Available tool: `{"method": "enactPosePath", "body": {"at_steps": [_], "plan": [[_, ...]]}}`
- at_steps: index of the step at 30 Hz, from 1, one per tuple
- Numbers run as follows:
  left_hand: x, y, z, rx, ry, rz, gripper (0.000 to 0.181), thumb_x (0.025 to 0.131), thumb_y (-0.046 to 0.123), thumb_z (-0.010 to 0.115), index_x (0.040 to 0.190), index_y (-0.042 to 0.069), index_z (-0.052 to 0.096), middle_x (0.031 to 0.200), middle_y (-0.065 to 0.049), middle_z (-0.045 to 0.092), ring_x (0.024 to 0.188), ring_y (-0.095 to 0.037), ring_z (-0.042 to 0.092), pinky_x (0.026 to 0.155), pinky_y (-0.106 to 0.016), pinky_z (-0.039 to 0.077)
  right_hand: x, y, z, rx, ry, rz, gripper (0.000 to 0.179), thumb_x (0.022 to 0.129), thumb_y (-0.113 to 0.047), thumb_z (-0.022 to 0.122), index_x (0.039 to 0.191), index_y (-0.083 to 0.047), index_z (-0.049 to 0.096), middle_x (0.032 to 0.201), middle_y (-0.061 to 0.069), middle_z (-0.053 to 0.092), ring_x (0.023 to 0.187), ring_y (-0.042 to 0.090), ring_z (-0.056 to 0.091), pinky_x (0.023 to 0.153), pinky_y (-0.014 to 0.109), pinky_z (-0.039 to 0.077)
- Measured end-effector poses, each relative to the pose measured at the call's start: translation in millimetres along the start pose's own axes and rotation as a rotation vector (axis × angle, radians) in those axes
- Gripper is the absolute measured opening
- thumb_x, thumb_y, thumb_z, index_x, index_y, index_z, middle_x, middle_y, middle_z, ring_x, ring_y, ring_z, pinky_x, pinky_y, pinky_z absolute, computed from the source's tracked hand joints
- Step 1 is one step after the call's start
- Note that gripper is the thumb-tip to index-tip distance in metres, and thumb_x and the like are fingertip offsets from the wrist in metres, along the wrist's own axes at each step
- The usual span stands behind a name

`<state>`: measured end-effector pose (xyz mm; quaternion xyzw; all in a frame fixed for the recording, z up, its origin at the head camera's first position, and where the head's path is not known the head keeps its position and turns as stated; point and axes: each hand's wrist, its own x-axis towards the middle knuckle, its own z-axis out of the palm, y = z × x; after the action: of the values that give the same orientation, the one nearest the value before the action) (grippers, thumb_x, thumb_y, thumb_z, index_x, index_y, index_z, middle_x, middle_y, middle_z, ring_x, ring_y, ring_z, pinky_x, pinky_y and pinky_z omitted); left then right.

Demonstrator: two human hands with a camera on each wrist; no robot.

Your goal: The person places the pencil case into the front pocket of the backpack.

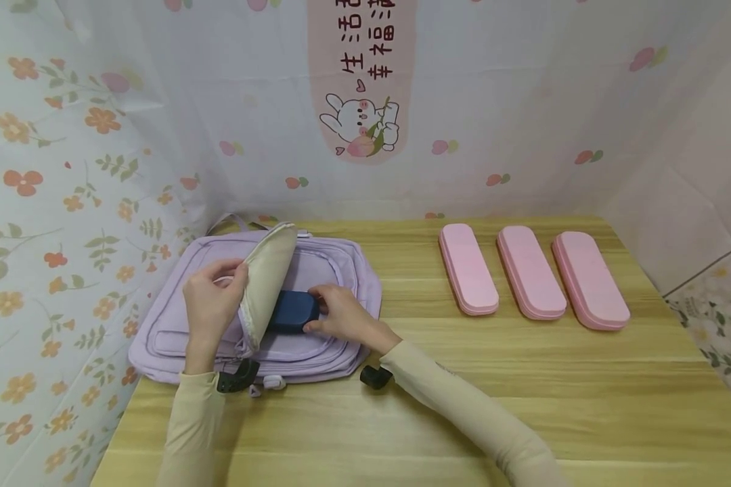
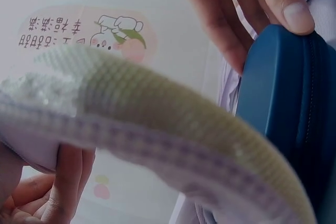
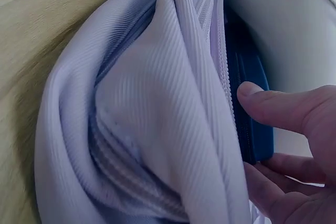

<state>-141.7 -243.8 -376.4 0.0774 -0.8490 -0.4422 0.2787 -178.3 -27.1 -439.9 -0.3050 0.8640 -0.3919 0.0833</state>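
Note:
A lilac backpack (image 1: 176, 297) lies flat at the left of the table, its front pocket unzipped. My left hand (image 1: 212, 301) pinches the edge of the pocket flap (image 1: 268, 287) and holds it raised, pale lining showing. In my right hand (image 1: 344, 314) is the end of a dark blue zippered case (image 1: 296, 312), gripped between thumb and fingers. The case's other end is hidden behind the flap, inside the pocket. The right wrist view shows the thumb on the blue case (image 3: 257, 108), close by the pocket's zipper teeth (image 3: 228, 87).
Three pink zippered cases, a left one (image 1: 469, 269), a middle one (image 1: 531, 272) and a right one (image 1: 591, 281), lie in a row on the right of the wooden table (image 1: 438, 433). A printed curtain (image 1: 493, 101) hangs along the back and left.

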Motion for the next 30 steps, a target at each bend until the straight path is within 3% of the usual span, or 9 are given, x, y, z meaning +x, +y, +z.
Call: {"method": "enactPosePath", "body": {"at_steps": [11, 16, 21, 30], "plan": [[0.3, -1.5, 0.4, -0.027, -0.007, -0.016, 0.019, 0.091, 0.010, 0.067, 0.099, -0.004, 0.077, 0.089, -0.024, 0.076, 0.061, 0.022, 0.056, 0.061, -0.002, 0.047, 10.5, -4, 8, -0.009, 0.024, 0.015, 0.065, 0.078, -0.019, 0.090, 0.132, 0.003, 0.061, 0.128, 0.016, 0.067, 0.106, 0.022, 0.070, 0.088, 0.018, 0.055], [-1.2, -3.3, 0.0, -0.029, -0.010, -0.010, 0.019, 0.091, 0.010, 0.068, 0.098, -0.004, 0.077, 0.089, -0.024, 0.076, 0.061, 0.022, 0.056, 0.058, -0.003, 0.047, 9.7, -3, 7, 0.000, 0.010, 0.012, 0.064, 0.080, -0.019, 0.088, 0.133, 0.004, 0.060, 0.129, 0.017, 0.065, 0.111, 0.025, 0.068, 0.094, 0.026, 0.056], [-2.8, -3.2, 1.6, -0.044, -0.021, 0.002, 0.019, 0.092, 0.011, 0.068, 0.098, -0.004, 0.077, 0.088, -0.024, 0.075, 0.061, 0.021, 0.058, 0.057, -0.004, 0.048, 0.1, 2, -7, -0.019, 0.029, -0.021, 0.060, 0.085, -0.018, 0.081, 0.136, 0.004, 0.057, 0.132, 0.019, 0.064, 0.118, 0.030, 0.065, 0.101, 0.037, 0.053], [-3.7, -3.4, 2.6, -0.048, -0.022, 0.000, 0.019, 0.092, 0.010, 0.067, 0.099, -0.004, 0.077, 0.088, -0.024, 0.075, 0.061, 0.021, 0.058, 0.058, -0.004, 0.047, -20.8, 26, -43, -0.090, 0.250, -0.120, 0.053, 0.085, -0.015, 0.078, 0.129, 0.008, 0.060, 0.124, 0.023, 0.068, 0.110, 0.036, 0.067, 0.094, 0.046, 0.055]]}}
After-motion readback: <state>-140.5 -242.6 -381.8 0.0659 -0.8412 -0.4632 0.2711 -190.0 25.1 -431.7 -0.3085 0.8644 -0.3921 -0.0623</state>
